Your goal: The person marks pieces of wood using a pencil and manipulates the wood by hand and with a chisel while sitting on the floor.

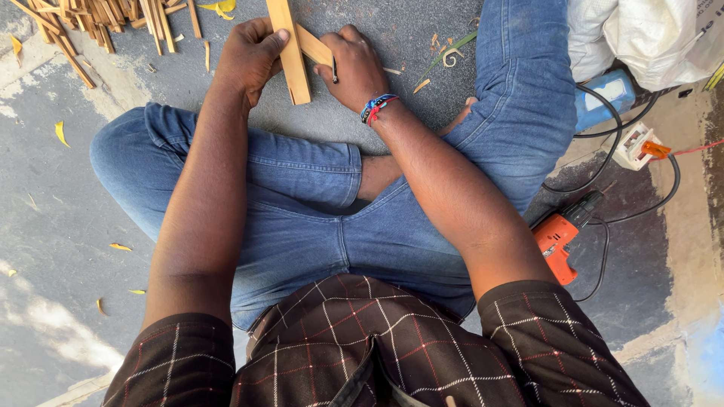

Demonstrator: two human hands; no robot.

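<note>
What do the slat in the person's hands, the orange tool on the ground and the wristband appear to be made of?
The slat, held by the left hand and right hand: pale, unfinished wood or bamboo, matte, like the offcuts nearby.
The orange tool: moulded plastic housing, slightly glossy, with a black cable.
The wristband: probably braided thread, blue and red.

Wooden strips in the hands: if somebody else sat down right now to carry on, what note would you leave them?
Left hand: grip closed on the upright wooden strip, thumb on top.
Right hand: holds a small dark tool against the second wooden strip, which meets the first at an angle.
Nearby: pile of cut strips upper left, shavings on the floor, orange power drill at the right.
Done: many strips cut. Whether the two are joined, cannot tell.
</note>
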